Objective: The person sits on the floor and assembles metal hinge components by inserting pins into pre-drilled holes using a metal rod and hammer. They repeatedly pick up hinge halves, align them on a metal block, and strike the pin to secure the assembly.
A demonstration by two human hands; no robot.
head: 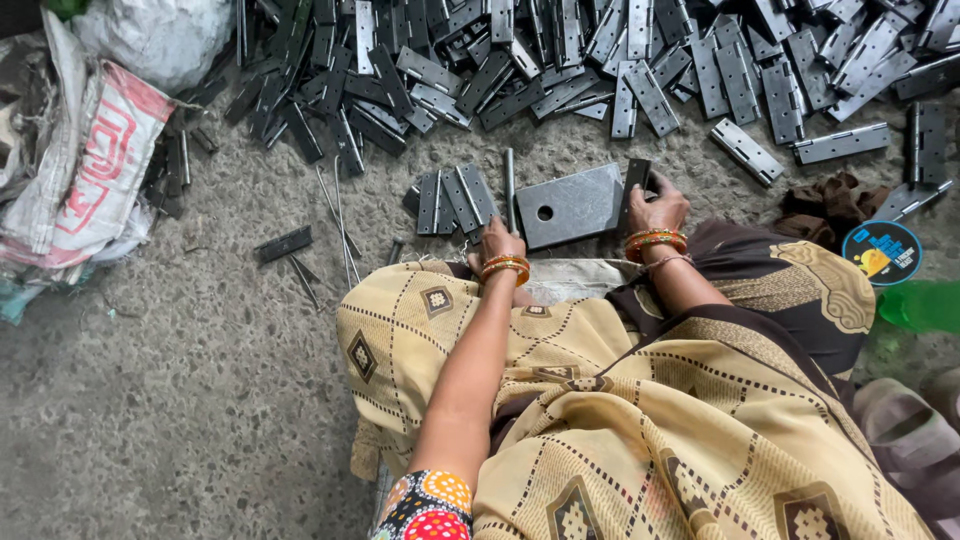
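Observation:
I sit on a concrete floor, my lap draped in yellow patterned cloth. A flat grey metal plate (572, 205) with a round hole lies in front of me. My left hand (497, 240), with orange bangles at the wrist, rests at the plate's near left corner, gripping the lower end of a thin metal rod (509, 188) that stands along the plate's left edge. My right hand (656, 210) holds a dark metal hinge (635, 185) upright against the plate's right edge. Several hinge leaves (455, 198) lie just left of the rod.
A large heap of grey metal hinges (600, 60) spreads across the far floor. Thin rods (338, 215) lie on the left. White sacks (95, 160) sit at far left. A dark rag (825, 205), a round blue lid (882, 252) and a green bottle (920, 305) lie at right.

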